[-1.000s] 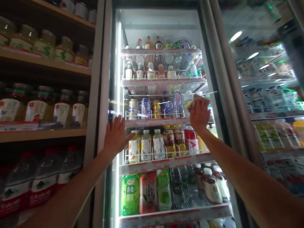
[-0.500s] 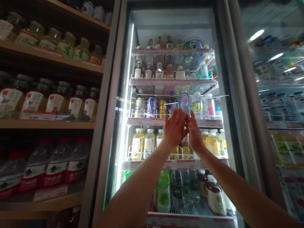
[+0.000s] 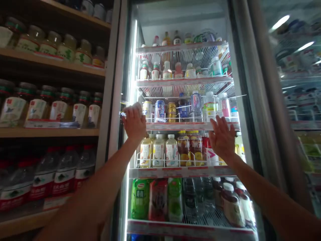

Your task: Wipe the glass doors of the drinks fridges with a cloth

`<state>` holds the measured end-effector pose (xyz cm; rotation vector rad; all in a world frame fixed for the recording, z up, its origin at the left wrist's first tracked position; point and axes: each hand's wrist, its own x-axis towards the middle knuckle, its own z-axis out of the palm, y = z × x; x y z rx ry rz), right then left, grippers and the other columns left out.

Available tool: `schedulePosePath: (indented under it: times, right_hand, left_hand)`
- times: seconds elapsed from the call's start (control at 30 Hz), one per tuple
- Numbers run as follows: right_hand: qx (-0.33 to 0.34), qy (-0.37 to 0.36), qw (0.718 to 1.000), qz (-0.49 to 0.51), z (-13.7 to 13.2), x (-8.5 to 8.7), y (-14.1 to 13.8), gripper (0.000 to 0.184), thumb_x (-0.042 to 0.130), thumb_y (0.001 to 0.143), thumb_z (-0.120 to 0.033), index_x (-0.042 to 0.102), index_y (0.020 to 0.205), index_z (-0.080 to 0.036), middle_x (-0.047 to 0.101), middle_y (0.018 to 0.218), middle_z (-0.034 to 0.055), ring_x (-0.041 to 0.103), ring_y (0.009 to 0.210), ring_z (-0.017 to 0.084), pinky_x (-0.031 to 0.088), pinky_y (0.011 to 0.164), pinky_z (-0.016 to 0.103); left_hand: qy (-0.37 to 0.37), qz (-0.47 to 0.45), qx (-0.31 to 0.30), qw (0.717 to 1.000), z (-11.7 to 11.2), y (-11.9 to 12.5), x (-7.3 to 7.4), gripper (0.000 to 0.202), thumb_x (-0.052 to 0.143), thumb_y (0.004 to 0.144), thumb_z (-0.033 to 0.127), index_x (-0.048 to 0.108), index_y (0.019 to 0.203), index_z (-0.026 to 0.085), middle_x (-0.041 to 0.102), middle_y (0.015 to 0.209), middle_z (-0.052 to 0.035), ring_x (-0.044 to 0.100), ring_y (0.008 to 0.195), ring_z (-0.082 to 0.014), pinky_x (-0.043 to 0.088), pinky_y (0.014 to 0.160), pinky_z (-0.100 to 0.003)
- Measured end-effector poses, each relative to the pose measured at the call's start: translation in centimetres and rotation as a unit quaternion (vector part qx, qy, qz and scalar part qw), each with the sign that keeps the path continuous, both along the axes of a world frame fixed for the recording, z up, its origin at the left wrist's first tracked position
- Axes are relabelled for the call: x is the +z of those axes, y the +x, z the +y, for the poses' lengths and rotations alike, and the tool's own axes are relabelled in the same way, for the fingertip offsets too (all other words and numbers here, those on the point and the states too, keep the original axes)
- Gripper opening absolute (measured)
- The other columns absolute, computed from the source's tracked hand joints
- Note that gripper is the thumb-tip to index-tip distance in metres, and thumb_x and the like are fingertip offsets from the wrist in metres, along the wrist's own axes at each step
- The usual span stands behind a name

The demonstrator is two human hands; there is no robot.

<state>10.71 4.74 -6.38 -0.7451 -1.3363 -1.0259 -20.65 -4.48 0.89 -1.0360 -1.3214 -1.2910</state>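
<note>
My left hand [image 3: 134, 123] is raised in front of the left side of a lit drinks fridge [image 3: 170, 126], palm forward with its fingers stretched up. A pale reflection by the fingertips suggests glass there; whether the hand touches it I cannot tell. My right hand [image 3: 222, 139] is up at the right, fingers spread, holding nothing. It covers part of the shelf edge and some bottles behind it. Between my hands stand a blue can [image 3: 159, 111], a gold can [image 3: 172, 112], white-capped juice bottles [image 3: 172, 150] and dark iced-tea bottles [image 3: 196, 149].
Wooden shelves [image 3: 50, 131] on the left hold jars and red-capped water bottles [image 3: 62, 174]. A metal door frame [image 3: 114, 83] runs beside the fridge. On its lowest shelf are green bottles [image 3: 175, 201] and brown bottles [image 3: 232, 204]. Another glass-fronted cooler [image 3: 303, 110] stands at the right.
My hands were together in front of the fridge's middle, fingers overlapping in view. They have parted, the left to the left, the right to the right, uncovering the middle bottles.
</note>
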Motion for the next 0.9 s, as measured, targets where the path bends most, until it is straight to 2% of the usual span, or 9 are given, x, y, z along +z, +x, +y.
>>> schedulePosePath:
  times: [0.07, 0.17, 0.23, 0.33, 0.47, 0.53, 0.73, 0.8, 0.9]
  right_hand:
    - [0.005, 0.004, 1.0, -0.002, 0.1, 0.0, 0.0, 0.048, 0.026, 0.094, -0.038, 0.038, 0.137, -0.021, 0.037, 0.145, 0.0095, 0.027, 0.137, 0.024, 0.02, 0.108, 0.047]
    - [0.01, 0.014, 1.0, -0.008, 0.3, 0.0, 0.4, 0.048, 0.025, 0.094, -0.039, 0.042, 0.135, -0.021, 0.039, 0.144, 0.0101, 0.028, 0.136, 0.024, 0.02, 0.107, 0.047]
    - [0.009, 0.018, 1.0, -0.016, 0.4, 0.0, 0.7, 0.048, 0.025, 0.093, -0.039, 0.044, 0.134, -0.021, 0.04, 0.143, 0.0102, 0.029, 0.136, 0.024, 0.021, 0.107, 0.046]
    - [0.001, 0.015, 1.0, -0.025, 0.4, 0.0, 0.8, 0.048, 0.027, 0.093, -0.039, 0.043, 0.134, -0.021, 0.039, 0.143, 0.0098, 0.029, 0.136, 0.024, 0.021, 0.107, 0.045]
    - [0.0, 0.016, 1.0, -0.011, 0.2, -0.2, 0.5, 0.048, 0.028, 0.092, -0.039, 0.044, 0.133, -0.019, 0.04, 0.143, 0.0118, 0.029, 0.136, 0.026, 0.021, 0.107, 0.048]
    - [0.002, 0.005, 1.0, -0.007, 0.2, -0.3, 0.4, 0.049, 0.028, 0.092, -0.039, 0.043, 0.134, -0.02, 0.038, 0.144, 0.0112, 0.028, 0.136, 0.026, 0.021, 0.108, 0.048]
    - [0.006, 0.01, 1.0, -0.018, 0.4, -0.2, 0.9, 0.05, 0.026, 0.092, -0.04, 0.047, 0.131, -0.018, 0.041, 0.142, 0.0124, 0.031, 0.135, 0.026, 0.022, 0.108, 0.048]
    - [0.007, 0.016, 1.0, -0.021, 0.4, -0.2, 1.0, 0.049, 0.027, 0.092, -0.039, 0.048, 0.13, -0.016, 0.042, 0.141, 0.0131, 0.032, 0.135, 0.026, 0.022, 0.107, 0.048]
    - [0.009, 0.014, 1.0, -0.02, 0.2, -0.3, 0.9, 0.049, 0.027, 0.092, -0.038, 0.048, 0.131, -0.017, 0.041, 0.142, 0.0123, 0.031, 0.135, 0.026, 0.023, 0.108, 0.049]
  left_hand:
    - [-0.03, 0.095, -0.014, 0.995, 1.1, 3.4, -1.3, 0.054, 0.035, 0.089, 0.033, 0.036, 0.137, 0.01, 0.037, 0.144, -0.0166, 0.027, 0.136, -0.0324, 0.028, 0.107, -0.052]
    - [-0.093, 0.308, -0.044, 0.946, 2.9, 9.7, -3.3, 0.049, 0.037, 0.09, 0.035, 0.04, 0.136, 0.02, 0.037, 0.145, -0.0083, 0.025, 0.137, -0.0287, 0.029, 0.108, -0.047]
    - [-0.111, 0.355, -0.055, 0.927, 3.1, 11.0, -3.4, 0.047, 0.037, 0.09, 0.034, 0.04, 0.136, 0.025, 0.037, 0.146, -0.0049, 0.025, 0.138, -0.026, 0.028, 0.109, -0.045]
    - [-0.121, 0.27, -0.04, 0.954, 1.5, 6.3, -1.8, 0.047, 0.035, 0.09, 0.028, 0.039, 0.137, 0.023, 0.038, 0.145, -0.0061, 0.026, 0.137, -0.0251, 0.026, 0.11, -0.047]
    - [-0.034, -0.007, 0.012, 0.999, -1.1, -2.1, 0.4, 0.052, 0.035, 0.088, 0.027, 0.036, 0.138, 0.012, 0.035, 0.145, -0.0152, 0.026, 0.137, -0.0325, 0.022, 0.109, -0.056]
    - [-0.021, -0.022, 0.002, 1.0, -1.0, -1.9, 0.0, 0.053, 0.034, 0.088, 0.029, 0.036, 0.138, 0.012, 0.033, 0.146, -0.0152, 0.024, 0.137, -0.0328, 0.024, 0.108, -0.056]
    - [-0.107, 0.262, -0.052, 0.958, 2.2, 8.8, -4.6, 0.05, 0.036, 0.09, 0.033, 0.037, 0.139, 0.023, 0.031, 0.149, -0.0049, 0.018, 0.14, -0.0273, 0.024, 0.111, -0.047]
    - [-0.12, 0.308, -0.058, 0.942, 2.1, 8.6, -4.9, 0.048, 0.034, 0.091, 0.033, 0.039, 0.137, 0.025, 0.033, 0.148, -0.0028, 0.021, 0.139, -0.0247, 0.024, 0.112, -0.046]
    - [-0.099, 0.204, -0.046, 0.973, 0.7, 3.1, -3.7, 0.048, 0.033, 0.09, 0.029, 0.04, 0.137, 0.021, 0.036, 0.146, -0.0061, 0.026, 0.138, -0.0244, 0.024, 0.111, -0.047]
